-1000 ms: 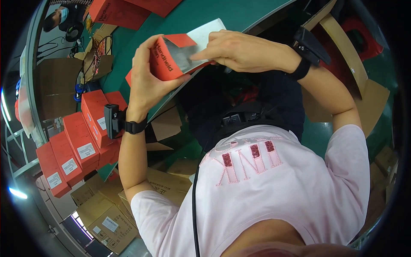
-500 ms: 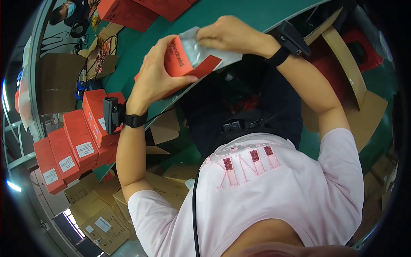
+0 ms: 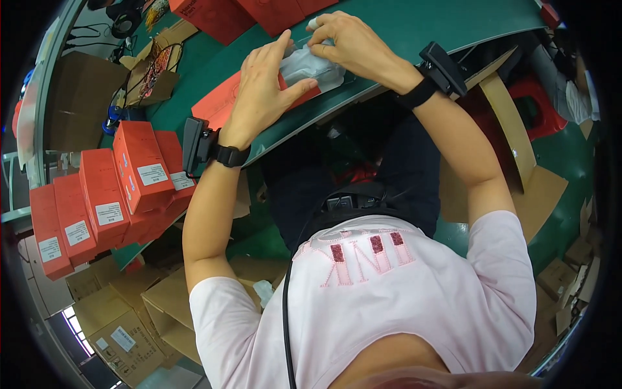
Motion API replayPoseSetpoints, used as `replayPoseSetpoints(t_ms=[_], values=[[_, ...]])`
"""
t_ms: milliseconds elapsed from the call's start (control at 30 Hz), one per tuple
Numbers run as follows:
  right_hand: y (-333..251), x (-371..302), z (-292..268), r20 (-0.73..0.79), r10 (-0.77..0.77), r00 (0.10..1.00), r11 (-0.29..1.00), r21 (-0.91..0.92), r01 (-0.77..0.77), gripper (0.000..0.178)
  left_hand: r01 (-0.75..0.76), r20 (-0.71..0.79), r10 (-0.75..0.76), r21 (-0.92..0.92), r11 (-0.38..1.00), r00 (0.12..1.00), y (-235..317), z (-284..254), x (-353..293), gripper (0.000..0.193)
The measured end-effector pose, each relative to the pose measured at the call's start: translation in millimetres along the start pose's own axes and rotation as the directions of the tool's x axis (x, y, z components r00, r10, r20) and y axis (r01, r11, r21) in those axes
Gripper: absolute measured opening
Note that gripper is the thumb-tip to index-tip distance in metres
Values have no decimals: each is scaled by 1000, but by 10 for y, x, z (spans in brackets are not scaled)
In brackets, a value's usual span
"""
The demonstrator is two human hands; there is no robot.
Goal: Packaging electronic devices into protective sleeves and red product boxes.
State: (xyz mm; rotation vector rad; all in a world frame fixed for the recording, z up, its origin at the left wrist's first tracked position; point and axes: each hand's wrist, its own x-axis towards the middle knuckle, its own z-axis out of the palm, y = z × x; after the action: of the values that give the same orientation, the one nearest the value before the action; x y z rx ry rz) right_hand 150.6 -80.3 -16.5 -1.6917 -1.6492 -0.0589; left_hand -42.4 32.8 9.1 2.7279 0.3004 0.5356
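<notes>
A red carton (image 3: 219,98) lies on its side on the green table, its end toward my right hand open. My left hand (image 3: 262,87) spans that end, index finger and thumb spread across it to grip the carton; its other fingers are partly hidden. A whitish thing in a clear plastic bag (image 3: 314,70) lies at the carton's mouth; its exact kind is hidden by the wrapping. My right hand (image 3: 353,44) bends over the bag's far edge, thumb and curled fingers on the plastic. One of its fingertips has a white covering.
Several red cartons (image 3: 107,194) with white labels stand in a row at the left. More red cartons (image 3: 272,11) sit at the table's far side. Brown cardboard boxes (image 3: 123,334) are below left, an open one (image 3: 518,168) at right, near a red stool (image 3: 541,107).
The carton was tilted up in my left hand and now lies on the table. My left hand has spread over its open end. The bagged thing has come down flat, with my right hand following.
</notes>
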Motion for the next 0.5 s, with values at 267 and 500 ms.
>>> replayPoseSetpoints(t_ms=[267, 500], values=[[-263, 97, 41, -270, -61, 961, 959, 252, 132, 17, 91, -28, -94, -81, 993, 995, 52, 1, 74, 105], [-520, 619, -41, -350, -508, 787, 861, -233, 451, 17, 83, -105, -204, -669, 739, 973, -80, 18, 191, 81]])
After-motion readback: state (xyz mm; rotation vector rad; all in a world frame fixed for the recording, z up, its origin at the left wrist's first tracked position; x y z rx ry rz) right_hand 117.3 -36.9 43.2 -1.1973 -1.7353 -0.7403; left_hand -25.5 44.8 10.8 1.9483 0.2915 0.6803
